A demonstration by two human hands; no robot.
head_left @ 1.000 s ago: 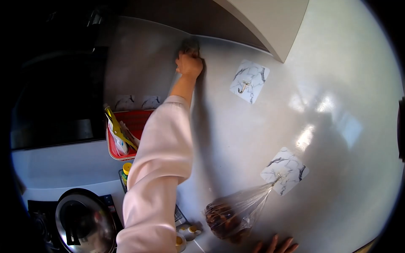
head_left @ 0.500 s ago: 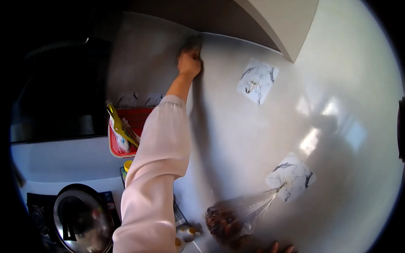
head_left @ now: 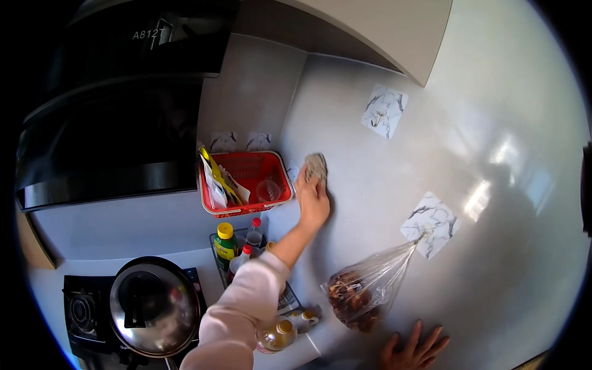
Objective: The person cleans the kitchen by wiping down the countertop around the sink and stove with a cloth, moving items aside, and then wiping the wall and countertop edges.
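My left hand [head_left: 313,200] is closed around a crumpled grey cloth [head_left: 316,167] and presses it against the light wall [head_left: 364,185], just right of the red basket [head_left: 246,209]. At the bottom, my right hand [head_left: 414,350] lies on the same wall with fingers spread and nothing held. Between the hands, a clear plastic bag of dark brown food pieces [head_left: 354,299] hangs from a hook on a marble-patterned square [head_left: 431,223]. The exact kind of food cannot be made out.
A second hook square [head_left: 385,111] sits higher up, below the cabinet [head_left: 394,31]. At left are a black range hood [head_left: 111,142] and a lidded pan [head_left: 157,314] on the stove [head_left: 83,308]. Several bottles [head_left: 226,243] stand beneath the basket.
My left hand has moved down the wall with the cloth, from the upper corner to beside the basket. More of my right hand now shows. The view has shifted, revealing more bottles.
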